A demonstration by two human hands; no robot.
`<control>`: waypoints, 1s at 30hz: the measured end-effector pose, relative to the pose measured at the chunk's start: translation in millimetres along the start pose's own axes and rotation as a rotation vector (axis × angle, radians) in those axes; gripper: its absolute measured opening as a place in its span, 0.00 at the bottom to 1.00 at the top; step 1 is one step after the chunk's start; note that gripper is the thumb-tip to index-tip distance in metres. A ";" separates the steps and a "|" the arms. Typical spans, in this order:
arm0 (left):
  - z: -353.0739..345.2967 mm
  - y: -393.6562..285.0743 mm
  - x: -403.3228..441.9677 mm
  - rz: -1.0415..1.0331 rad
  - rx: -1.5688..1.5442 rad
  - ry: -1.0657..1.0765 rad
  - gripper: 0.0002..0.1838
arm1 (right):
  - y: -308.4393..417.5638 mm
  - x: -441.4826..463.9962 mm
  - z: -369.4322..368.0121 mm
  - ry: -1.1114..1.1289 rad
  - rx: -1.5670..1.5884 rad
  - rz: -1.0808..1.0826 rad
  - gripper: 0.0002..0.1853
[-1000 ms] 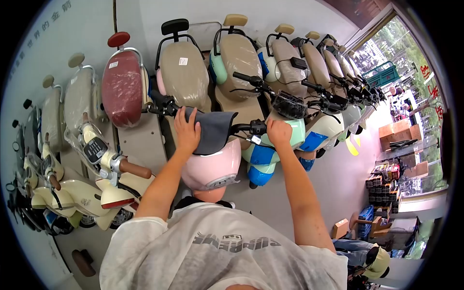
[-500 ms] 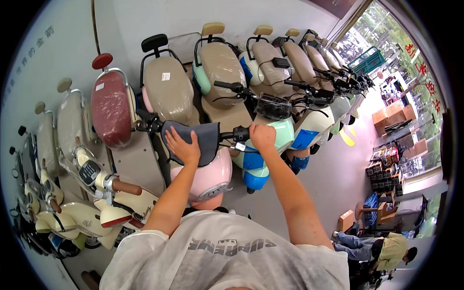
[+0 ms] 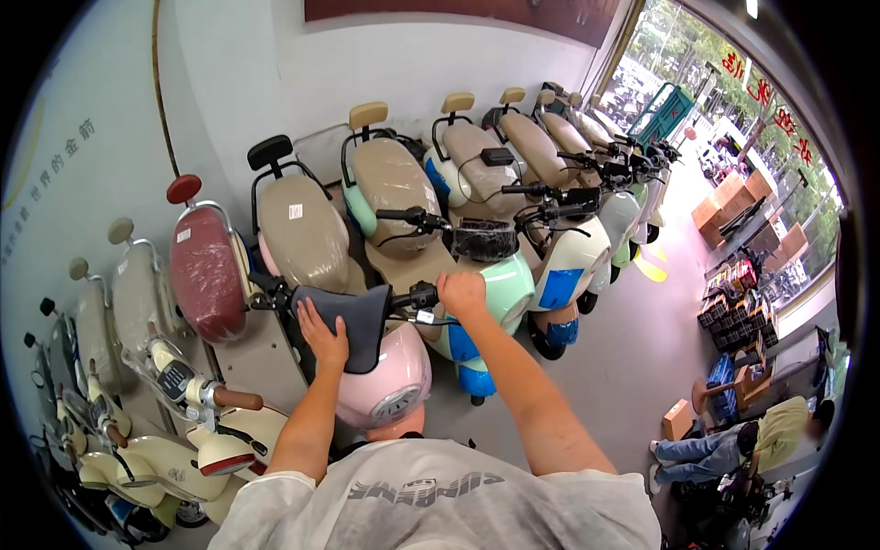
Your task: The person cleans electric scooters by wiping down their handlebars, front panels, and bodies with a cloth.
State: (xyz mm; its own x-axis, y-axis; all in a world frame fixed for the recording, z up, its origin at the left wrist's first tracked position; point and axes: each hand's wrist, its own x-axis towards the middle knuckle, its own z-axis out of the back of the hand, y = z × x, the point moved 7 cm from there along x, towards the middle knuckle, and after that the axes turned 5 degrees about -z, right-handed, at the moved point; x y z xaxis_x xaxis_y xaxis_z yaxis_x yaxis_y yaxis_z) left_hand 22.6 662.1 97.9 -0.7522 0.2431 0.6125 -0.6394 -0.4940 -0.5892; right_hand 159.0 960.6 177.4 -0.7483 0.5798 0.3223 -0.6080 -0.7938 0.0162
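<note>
My left hand point(image 3: 323, 337) lies flat with outstretched fingers and a raised thumb against the near left part of a dark grey cloth point(image 3: 367, 321). The cloth drapes over the middle of the handlebar on a pink electric scooter point(image 3: 390, 374). My right hand point(image 3: 463, 295) is closed around the scooter's right handlebar grip, which its fingers hide. Beside that hand sit the black switch housing point(image 3: 423, 294) and a brake lever point(image 3: 438, 320). The left end of the handlebar point(image 3: 272, 291) sticks out beyond the cloth.
A mint green scooter point(image 3: 495, 295) stands close on the right, with several more behind it. Cream scooters point(image 3: 229, 431) and a red seat point(image 3: 209, 275) are on the left. A person point(image 3: 770, 435) bends at lower right, near cardboard boxes point(image 3: 678, 419).
The view has tilted up, showing more wall. My left hand has shifted toward the lower left of the cloth. My right hand keeps its hold on the handlebar grip.
</note>
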 end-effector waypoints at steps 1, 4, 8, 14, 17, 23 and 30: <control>1.1 1.2 -2.6 -0.008 0.046 0.021 0.44 | -0.3 -0.5 -1.4 -0.018 0.009 0.002 0.27; 0.1 4.5 -4.2 0.266 0.100 0.148 0.45 | -1.2 -1.7 -3.3 -0.042 0.030 0.001 0.27; -32.2 34.0 4.3 0.562 -0.034 0.002 0.44 | -3.9 -0.1 -10.1 -0.017 0.039 -0.008 0.27; -39.7 43.7 15.4 0.939 0.077 0.020 0.60 | -2.1 1.0 -1.7 0.127 0.042 -0.053 0.28; -39.4 63.9 25.3 0.970 0.042 0.078 0.56 | -2.5 -0.8 -2.7 0.089 0.023 -0.040 0.28; -44.2 84.9 34.4 0.914 -0.067 0.203 0.46 | -1.7 -0.9 -6.1 -0.022 0.008 0.015 0.25; -29.9 60.4 38.8 0.755 0.092 0.065 0.47 | -2.1 -0.5 -5.0 0.061 0.017 -0.043 0.27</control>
State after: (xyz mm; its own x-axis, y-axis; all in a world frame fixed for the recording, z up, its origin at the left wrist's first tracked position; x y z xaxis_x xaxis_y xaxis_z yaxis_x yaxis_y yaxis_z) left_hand -50.0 666.7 70.3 -0.9896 -0.1414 0.0270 0.0660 -0.6127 -0.7876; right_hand 159.3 962.9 172.4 -0.7367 0.6231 0.2627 -0.6357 -0.7706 0.0453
